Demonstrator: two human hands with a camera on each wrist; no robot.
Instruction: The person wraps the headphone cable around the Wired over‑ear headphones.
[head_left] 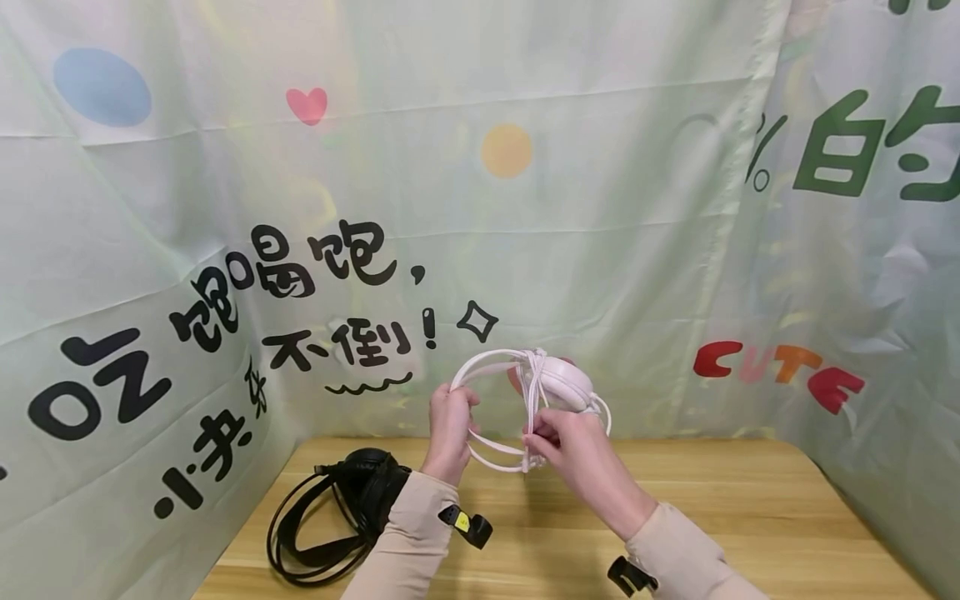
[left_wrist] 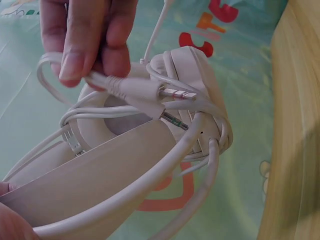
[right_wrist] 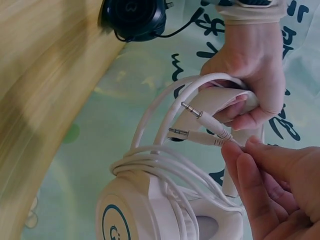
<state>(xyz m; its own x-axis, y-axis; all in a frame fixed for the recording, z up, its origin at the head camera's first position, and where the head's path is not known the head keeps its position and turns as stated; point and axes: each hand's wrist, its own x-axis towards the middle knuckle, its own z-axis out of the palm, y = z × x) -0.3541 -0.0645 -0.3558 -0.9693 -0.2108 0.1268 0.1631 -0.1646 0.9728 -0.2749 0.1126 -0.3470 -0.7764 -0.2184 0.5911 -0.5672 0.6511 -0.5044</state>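
Note:
A white headset is held up above the table, its thin white cable wound several times around an earcup. My left hand grips the headband, fingers curled round it in the right wrist view. Between thumb and fingers, my right hand pinches the cable end just behind two audio plugs. Both plugs have bare metal tips and point away from the fingers. In the right wrist view a round logo marks the outer earcup.
A black headset with its cable lies at the left of the wooden table. Pale printed cloth hangs behind the table and along both sides. A black wrist strap sits on my left sleeve.

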